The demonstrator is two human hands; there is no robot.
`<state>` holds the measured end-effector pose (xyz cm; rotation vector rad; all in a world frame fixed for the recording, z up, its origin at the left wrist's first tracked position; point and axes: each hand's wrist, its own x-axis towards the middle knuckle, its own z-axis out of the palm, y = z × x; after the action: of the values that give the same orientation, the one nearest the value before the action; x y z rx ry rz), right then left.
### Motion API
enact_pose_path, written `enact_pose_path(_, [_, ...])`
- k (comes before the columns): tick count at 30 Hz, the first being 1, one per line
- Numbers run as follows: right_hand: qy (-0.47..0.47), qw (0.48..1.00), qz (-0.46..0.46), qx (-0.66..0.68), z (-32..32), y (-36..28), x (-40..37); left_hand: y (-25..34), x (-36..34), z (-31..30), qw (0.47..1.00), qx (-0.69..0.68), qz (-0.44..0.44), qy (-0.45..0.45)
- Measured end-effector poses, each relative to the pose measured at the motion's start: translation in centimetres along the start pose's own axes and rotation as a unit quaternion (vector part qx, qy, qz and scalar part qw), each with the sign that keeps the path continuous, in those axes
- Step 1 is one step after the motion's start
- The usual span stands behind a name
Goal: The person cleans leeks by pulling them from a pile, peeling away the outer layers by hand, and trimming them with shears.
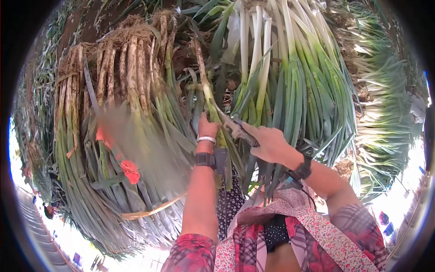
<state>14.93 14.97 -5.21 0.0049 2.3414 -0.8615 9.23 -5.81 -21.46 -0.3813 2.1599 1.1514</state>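
My left hand (208,126) is closed around a leek (207,90) with a dirty brown stem, whose root end points away from me. My right hand (272,144) grips a knife (244,132), and its blade lies against the leek's stem just above my left fingers. To the left is a large heap of uncleaned leeks (131,81) with soil-brown stems and matted roots. On the right lie cleaned leeks (290,63) with white stems and green leaves, their leaves spread toward me.
Farther right runs a long row of bundled leeks (385,109). Red scraps (130,171) lie on the left heap, where a blurred patch hides part of the leaves. A pale dry leaf (152,210) crosses the heap's near side.
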Motion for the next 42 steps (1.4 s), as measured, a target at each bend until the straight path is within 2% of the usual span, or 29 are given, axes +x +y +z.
enact_pose_path(6, [0.037,0.998,0.041,0.0,0.3,-0.2,4.6,-0.3,-0.5,-0.1,0.999,-0.038,0.004,0.004])
enact_pose_path(8, [0.043,0.998,0.044,-0.004,0.3,-0.2,5.8,-0.3,-0.6,-0.3,0.995,-0.087,-0.028,-0.033])
enact_pose_path(14, [0.082,0.996,0.029,-0.038,-0.3,0.0,11.0,-0.9,-0.7,0.2,0.999,-0.043,-0.007,-0.018])
enact_pose_path(16, [0.102,0.994,0.019,-0.041,-0.8,0.1,12.6,-1.1,-1.1,0.5,0.996,-0.078,-0.041,-0.021])
enact_pose_path(17, [0.106,0.993,0.016,-0.043,-1.0,0.1,13.2,-1.3,-1.1,0.8,0.995,-0.098,-0.016,-0.002])
enact_pose_path(21, [0.121,0.991,0.029,-0.048,-1.6,0.8,15.8,-0.5,-1.3,0.8,0.996,-0.083,-0.011,-0.008])
enact_pose_path(25, [0.096,0.993,0.068,-0.021,-2.1,1.2,15.5,-0.3,-1.2,1.2,0.997,-0.071,-0.001,-0.005])
enact_pose_path(28, [0.065,0.996,0.057,-0.033,-1.6,0.8,12.2,1.0,-1.8,1.7,0.999,-0.023,0.008,0.026])
enact_pose_path(29, [0.052,0.996,0.067,-0.031,-1.7,0.6,11.6,1.7,-2.2,1.7,0.999,-0.022,-0.012,0.031])
enact_pose_path(30, [0.053,0.996,0.067,-0.03,-1.8,0.8,11.7,2.4,-2.6,1.6,0.999,-0.02,-0.033,0.037])
enact_pose_path(35, [0.105,0.993,0.054,-0.003,-1.6,2.2,14.0,3.2,-3.0,1.7,0.998,0.023,-0.03,0.041])
enact_pose_path(38, [0.088,0.994,0.059,0.012,-2.4,2.3,14.9,3.2,-3.2,1.1,0.999,-0.007,-0.022,0.024])
enact_pose_path(39, [0.088,0.994,0.057,0.014,-2.6,2.5,14.8,3.6,-3.3,0.3,0.987,-0.147,-0.055,-0.033])
enact_pose_path(40, [0.069,0.996,0.051,0.026,-2.8,2.8,14.6,4.1,-3.5,-0.2,0.951,-0.284,-0.085,-0.089])
enact_pose_path(42, [0.049,0.997,0.04,0.038,-4.3,3.4,13.5,6.8,-4.6,-1.2,0.936,-0.326,-0.075,-0.107])
